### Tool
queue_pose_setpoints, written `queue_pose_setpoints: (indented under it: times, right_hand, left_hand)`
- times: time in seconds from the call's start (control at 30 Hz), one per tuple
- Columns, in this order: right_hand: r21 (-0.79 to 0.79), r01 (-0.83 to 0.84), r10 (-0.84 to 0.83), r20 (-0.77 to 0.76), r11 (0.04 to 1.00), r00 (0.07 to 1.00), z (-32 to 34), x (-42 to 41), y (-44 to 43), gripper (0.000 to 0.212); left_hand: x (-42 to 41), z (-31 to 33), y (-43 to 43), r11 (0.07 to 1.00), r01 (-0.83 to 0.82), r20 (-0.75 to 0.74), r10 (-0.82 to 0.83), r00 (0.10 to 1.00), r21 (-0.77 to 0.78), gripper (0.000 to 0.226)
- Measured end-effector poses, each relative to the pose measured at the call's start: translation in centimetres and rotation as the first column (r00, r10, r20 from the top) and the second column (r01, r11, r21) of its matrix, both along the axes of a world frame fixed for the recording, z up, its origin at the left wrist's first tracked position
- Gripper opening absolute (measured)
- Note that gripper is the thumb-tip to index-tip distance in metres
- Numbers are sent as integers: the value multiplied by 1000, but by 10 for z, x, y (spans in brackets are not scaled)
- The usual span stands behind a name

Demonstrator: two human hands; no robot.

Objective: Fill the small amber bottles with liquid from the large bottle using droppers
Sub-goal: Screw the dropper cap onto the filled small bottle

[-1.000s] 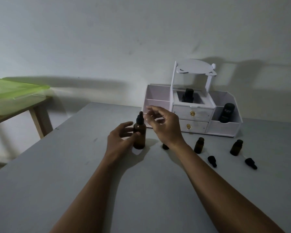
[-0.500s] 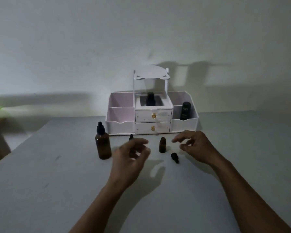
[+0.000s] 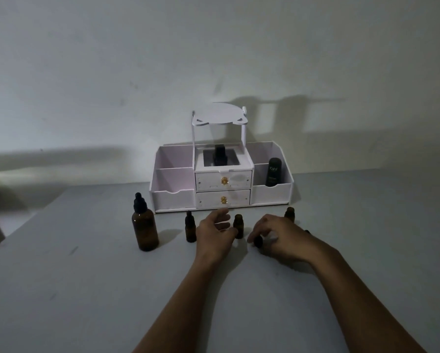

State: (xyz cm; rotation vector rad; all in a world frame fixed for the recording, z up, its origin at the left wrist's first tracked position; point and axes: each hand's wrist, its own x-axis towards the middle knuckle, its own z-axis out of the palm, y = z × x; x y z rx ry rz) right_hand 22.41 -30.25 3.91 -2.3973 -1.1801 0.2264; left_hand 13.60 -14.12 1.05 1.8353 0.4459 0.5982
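Note:
The large amber bottle with a black dropper cap stands at the left on the grey table. A small amber bottle with its dropper cap on stands right of it. An uncapped small bottle stands between my hands, my left hand beside it with fingers spread, thumb near its base. Another uncapped small bottle peeks from behind my right hand. That hand's fingertips curl down around a black dropper cap lying on the table; a firm grip cannot be confirmed.
A white desk organiser with two drawers stands against the wall behind the bottles. It holds a black bottle in its middle tray and a black tube in its right compartment. A second table's edge shows at far left.
The view swung right, away from the large bottle. My left hand let go of the large bottle and moved to the middle small bottle. My right hand came down onto the dropper cap.

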Motion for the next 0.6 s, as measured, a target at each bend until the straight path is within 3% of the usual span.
queue_pose_setpoints:
  times: [0.1, 0.17, 0.23, 0.37, 0.6]
  right_hand:
    - [347, 53, -53, -11, 936, 999, 5, 0, -3, 27]
    - [589, 136, -101, -92, 797, 991, 8, -3, 2, 24]
    - [717, 228, -140, -181, 659, 973, 10, -4, 10, 25]
    - [769, 334, -175, -285, 546, 942, 4, -4, 27, 29]
    - [747, 274, -209, -183, 606, 961, -7, -3, 37, 32]
  left_hand:
    - [-2, -1, 6, 999, 46, -10, -47, 999, -24, 55]
    - [-4, -2, 7, 997, 81, -16, -81, 997, -16, 55]
    - [-4, -2, 7, 995, 98, -24, -98, 995, -3, 54]
    - [-2, -3, 5, 993, 122, -33, -121, 992, 10, 54]
    - [-1, -4, 6, 984, 126, -22, -124, 992, 126, 42]
